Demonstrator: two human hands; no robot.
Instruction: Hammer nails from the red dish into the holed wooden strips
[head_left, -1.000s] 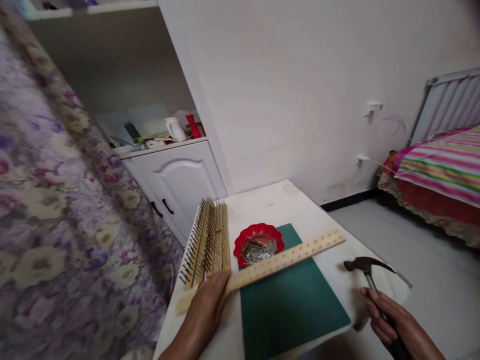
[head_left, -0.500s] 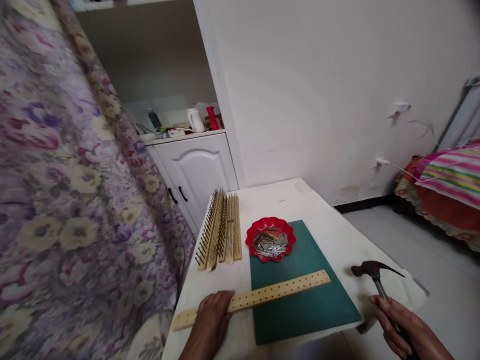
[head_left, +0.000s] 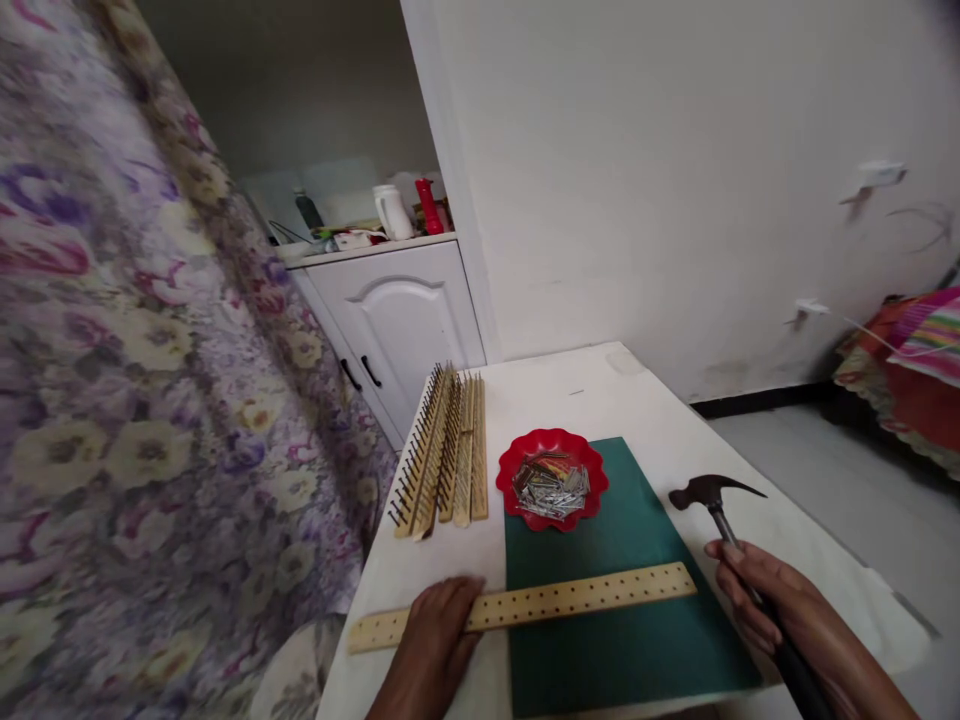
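Observation:
A pale wooden strip (head_left: 577, 597) with two rows of small dark holes lies across the green mat (head_left: 630, 655) and the white table. My left hand (head_left: 444, 625) is closed over the strip left of its middle, pressing it near the mat's left edge. In my right hand (head_left: 765, 598) is a claw hammer (head_left: 712, 492), gripped by its handle and raised near the mat's right side. The hammer's head is tilted, claw to the right. Beyond the strip, a red scalloped dish (head_left: 511, 500) holds many loose nails (head_left: 555, 490).
Several wooden strips studded with nails (head_left: 439, 455) lie at the table's (head_left: 540, 390) left edge. One loose nail (head_left: 576, 392) rests toward the back. A floral curtain (head_left: 180, 400) hangs on the left, a white cabinet (head_left: 409, 330) stands behind, and a bed (head_left: 900, 370) is at far right.
My right hand has brought the hammer leftward and up, closer to the mat. My left hand stays on the strip, which lies slightly more level. The view has shifted a little.

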